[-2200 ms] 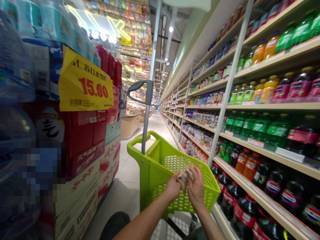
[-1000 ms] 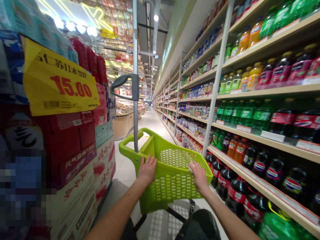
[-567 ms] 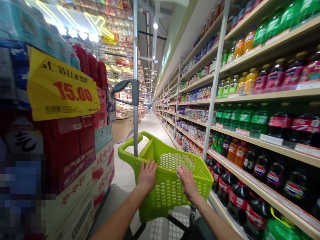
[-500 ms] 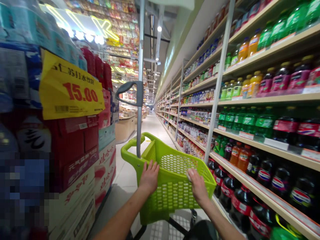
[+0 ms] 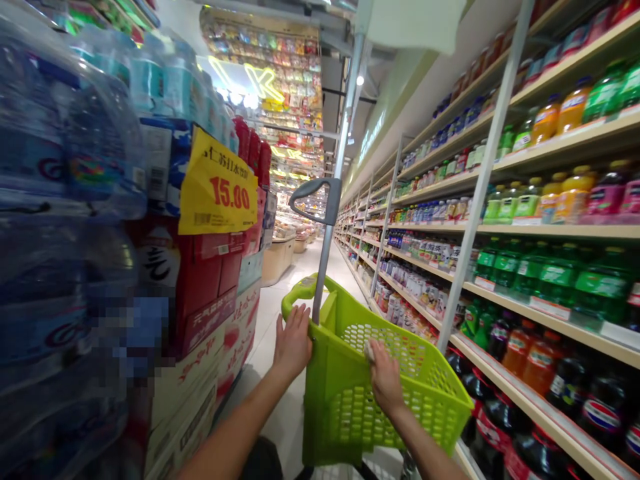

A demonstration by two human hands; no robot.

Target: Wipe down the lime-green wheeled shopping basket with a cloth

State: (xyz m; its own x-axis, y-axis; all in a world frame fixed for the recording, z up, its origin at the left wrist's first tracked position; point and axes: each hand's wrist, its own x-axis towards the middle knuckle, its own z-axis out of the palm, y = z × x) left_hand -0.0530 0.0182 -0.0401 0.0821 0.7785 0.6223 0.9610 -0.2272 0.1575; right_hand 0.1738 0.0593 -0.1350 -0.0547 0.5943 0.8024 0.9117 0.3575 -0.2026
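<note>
A lime-green plastic shopping cart (image 5: 345, 427) with perforated basket walls stands in front of me. My left hand (image 5: 294, 343) rests against its rear corner beside the pole, fingers stretched out, holding nothing. On the near long rim is my right hand (image 5: 386, 379), its fingers closed round a small crumpled white cloth (image 5: 369, 350). That cloth is mostly covered by the fingers, so whether it is cloth or tissue is unclear. A grey metal pole (image 5: 323, 267) rises from the cart's corner, with a dark grey loop handle (image 5: 316, 201) on it.
Shelves of bottled drinks (image 5: 555, 273) line the right side close to the cart. Stacked drink cartons (image 5: 205, 280) and wrapped water bottles (image 5: 55, 287) crowd the left, under a yellow price sign (image 5: 220, 190). Between them a pale tiled aisle (image 5: 300, 267) runs ahead.
The view has turned left, so the cart and shelves sit farther right. My left hand has shifted closer to the pole; my right hand with the cloth has slid back along the rim towards it.
</note>
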